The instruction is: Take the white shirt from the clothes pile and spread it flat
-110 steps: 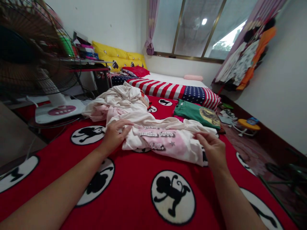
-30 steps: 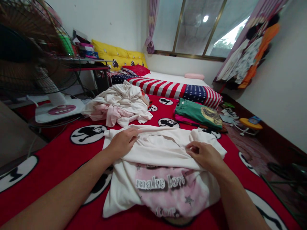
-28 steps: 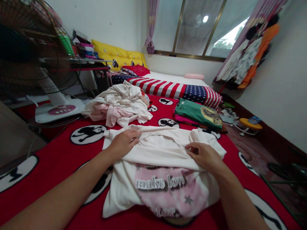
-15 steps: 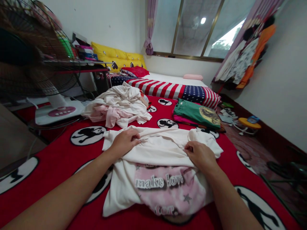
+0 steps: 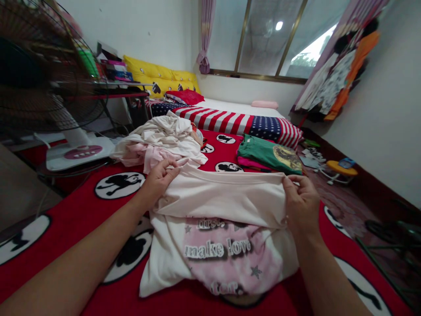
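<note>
**Q:** Head view: state of the hands?

**A:** The left hand (image 5: pixel 158 182) and right hand (image 5: pixel 301 204) are partly closed, each pinching one end of the folded edge of the pink-and-cream T-shirt (image 5: pixel 223 197).

**Q:** Item location?

**A:** On the red monkey-print bedspread (image 5: pixel 75 210), just beside the crumpled clothes pile (image 5: pixel 158 145).

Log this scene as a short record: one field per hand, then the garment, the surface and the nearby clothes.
left hand: gripping the far edge of the garment's upper layer
right hand: pinching the same edge at the opposite end
garment: cream-white T-shirt with pink print, reading "make love"
surface: red blanket with black-and-white monkey circles
nearby clothes: rumpled cream-and-pink clothes pile; folded green T-shirt
</note>
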Motion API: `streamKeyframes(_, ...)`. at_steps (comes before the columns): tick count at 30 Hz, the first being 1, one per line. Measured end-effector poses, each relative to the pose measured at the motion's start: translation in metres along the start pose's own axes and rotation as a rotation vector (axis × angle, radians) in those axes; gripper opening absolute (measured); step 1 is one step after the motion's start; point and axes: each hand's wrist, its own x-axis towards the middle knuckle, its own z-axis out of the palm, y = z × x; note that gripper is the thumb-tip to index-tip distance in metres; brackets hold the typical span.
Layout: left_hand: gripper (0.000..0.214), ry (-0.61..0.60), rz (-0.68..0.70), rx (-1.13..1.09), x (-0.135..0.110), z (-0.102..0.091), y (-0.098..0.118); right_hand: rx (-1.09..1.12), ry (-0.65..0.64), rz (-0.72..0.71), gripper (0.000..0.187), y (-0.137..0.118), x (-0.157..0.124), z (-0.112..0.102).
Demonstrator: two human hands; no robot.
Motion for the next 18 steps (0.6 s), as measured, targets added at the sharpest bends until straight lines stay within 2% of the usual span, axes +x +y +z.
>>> streamKeyframes(4, 0.049, -0.039, -0.084, -0.101, 0.003, -0.007, -0.003, 0.131, -0.112, 0.205, 0.035, -0.003, 0.002, 0.001)
streamKeyframes(9, 0.068, -0.141, -0.021, 0.048, 0.008, -0.019, -0.01, 0.129, -0.206, 0.213, 0.041, 0.007, 0.011, -0.002)
streamKeyframes(11, 0.066, -0.119, 0.056, 0.185, 0.01, -0.022, -0.011, 0.017, -0.285, 0.168, 0.042, 0.011, 0.015, -0.006)
streamKeyframes(14, 0.052, 0.003, 0.136, 0.466, 0.01, -0.028, -0.011, -0.262, -0.363, 0.089, 0.043, 0.018, 0.023, -0.015)
streamKeyframes(16, 0.044, 0.035, 0.12, 0.603, 0.01, -0.034, -0.009, -0.431, -0.404, 0.024, 0.042, 0.022, 0.027, -0.021)
streamKeyframes(18, 0.045, -0.041, 0.047, 0.676, 0.01, -0.042, -0.007, -0.526, -0.487, -0.03, 0.042, 0.027, 0.03, -0.026)
